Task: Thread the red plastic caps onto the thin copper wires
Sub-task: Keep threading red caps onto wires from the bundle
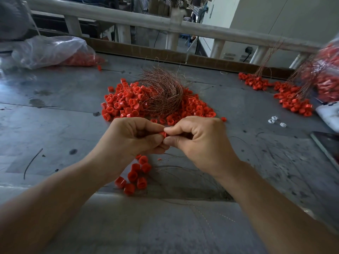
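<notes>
Head view, and the two hands are together at the centre of the frame. The left hand [132,136] and the right hand [198,142] meet fingertip to fingertip, both pinching one red cap [162,134] between thumb and forefinger. Whether a wire runs through it, I cannot tell: the fingers cover it.

At 6 o'clock from the hands, a short cluster of caps [136,176] lies on the grey bench [55,116], with thin loose wires [183,173] curling beside it under the right wrist.

At 12 o'clock, just beyond the knuckles, sits the big pile of red caps [124,101], and a tangled bundle of copper wires [163,92] rests on top of it.

Out at 2 o'clock, strung caps [293,101] lie in bunches, wire tails pointing up toward a bag of caps [328,79] at the frame edge. A few small white pieces [275,121] lie at 3 o'clock. At 10 o'clock, a clear plastic bag [51,50] holds more red caps. A pale railing [165,24] crosses behind the bench.
</notes>
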`<state>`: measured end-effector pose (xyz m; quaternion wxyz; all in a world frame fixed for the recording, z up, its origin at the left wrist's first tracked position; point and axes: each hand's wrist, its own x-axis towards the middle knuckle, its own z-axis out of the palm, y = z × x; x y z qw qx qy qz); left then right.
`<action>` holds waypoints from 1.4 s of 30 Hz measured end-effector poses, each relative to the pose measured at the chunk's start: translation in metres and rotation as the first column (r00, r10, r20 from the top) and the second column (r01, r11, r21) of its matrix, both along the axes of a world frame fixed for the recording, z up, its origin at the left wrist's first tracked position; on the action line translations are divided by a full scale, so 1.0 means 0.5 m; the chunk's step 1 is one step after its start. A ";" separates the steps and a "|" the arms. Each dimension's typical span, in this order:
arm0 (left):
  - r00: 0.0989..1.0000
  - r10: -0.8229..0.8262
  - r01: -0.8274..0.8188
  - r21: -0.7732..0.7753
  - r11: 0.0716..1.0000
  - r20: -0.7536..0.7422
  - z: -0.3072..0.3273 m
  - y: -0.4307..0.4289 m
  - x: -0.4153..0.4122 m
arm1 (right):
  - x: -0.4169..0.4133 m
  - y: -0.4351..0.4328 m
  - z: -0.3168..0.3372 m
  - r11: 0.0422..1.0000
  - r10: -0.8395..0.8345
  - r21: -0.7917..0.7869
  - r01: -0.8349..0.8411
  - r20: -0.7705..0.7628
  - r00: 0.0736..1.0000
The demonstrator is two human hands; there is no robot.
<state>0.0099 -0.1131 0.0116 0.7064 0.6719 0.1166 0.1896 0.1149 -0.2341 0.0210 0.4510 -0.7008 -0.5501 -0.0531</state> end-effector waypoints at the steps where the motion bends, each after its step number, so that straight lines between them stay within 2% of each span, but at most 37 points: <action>1: 1.000 -0.004 0.004 -0.007 1.000 0.002 0.002 0.000 0.000 | 0.002 0.001 0.001 1.000 0.006 0.003 -0.006 -0.010 1.000; 10: 0.996 -0.087 0.087 -0.076 0.993 0.005 0.007 0.002 -0.003 | 0.013 -0.005 0.010 0.995 0.096 -0.004 -0.096 -0.096 0.991; 16: 0.980 -0.201 0.200 -0.121 0.972 0.005 0.012 0.012 -0.009 | 0.013 -0.006 0.013 0.986 0.160 -0.012 -0.166 -0.201 0.966; 22: 0.963 -0.269 0.267 -0.138 0.954 0.002 0.013 0.017 -0.014 | 0.020 -0.007 0.016 0.945 0.258 -0.176 -0.276 -0.116 0.959; 25: 0.963 -0.268 0.269 -0.167 0.949 0.027 0.010 0.015 -0.013 | 0.016 -0.004 0.014 0.950 0.240 -0.197 -0.244 -0.044 0.970; 28: 0.963 -0.257 0.265 -0.112 0.958 0.077 0.008 0.009 -0.014 | 0.011 0.001 0.010 0.960 0.205 -0.200 -0.196 0.028 0.978; 33: 0.973 -0.205 0.196 0.087 0.977 0.110 0.003 0.000 -0.013 | 0.009 -0.003 0.012 0.963 0.206 -0.191 -0.190 0.070 0.976; 38: 0.962 -0.229 0.217 0.091 0.972 0.147 0.006 -0.006 -0.019 | -0.005 -0.004 0.010 0.968 0.187 -0.187 -0.170 0.079 0.979; 42: 0.973 -0.189 0.175 0.113 0.978 0.132 0.009 -0.011 -0.020 | -0.011 -0.005 0.006 0.972 0.179 -0.168 -0.165 0.067 0.982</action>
